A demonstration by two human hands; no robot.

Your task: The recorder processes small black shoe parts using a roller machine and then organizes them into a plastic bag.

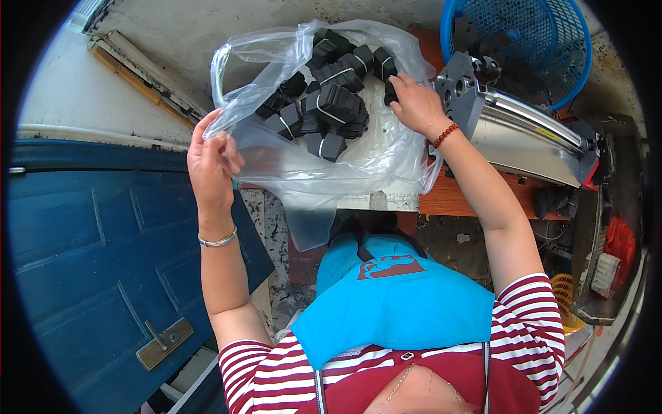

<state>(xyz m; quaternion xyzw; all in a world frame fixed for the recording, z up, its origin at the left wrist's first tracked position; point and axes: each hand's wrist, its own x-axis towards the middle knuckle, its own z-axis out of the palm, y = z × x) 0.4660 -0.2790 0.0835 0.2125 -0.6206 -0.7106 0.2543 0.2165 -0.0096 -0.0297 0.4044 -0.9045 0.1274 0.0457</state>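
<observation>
A clear plastic bag (303, 176) lies wide-mouthed at the far side of the worktable. Inside it are several bundles of thin black pieces (334, 103), stacked flat and tied with pale bands. My left hand (212, 157) is closed on the bag's left edge, with thumb and fingers pinching the film. At the bag's right side, my right hand (418, 105) has its thumb and fingers around a small black bundle (390, 92), partly hidden by the fingers.
Right of the bag stands a metal machine with shiny rollers (531, 121). Behind it, a blue plastic basket (589, 48) holds loose black pieces. A blue panelled door (89, 234) is at left. A dark tray (586, 276) and a yellow basket (564, 297) are at right.
</observation>
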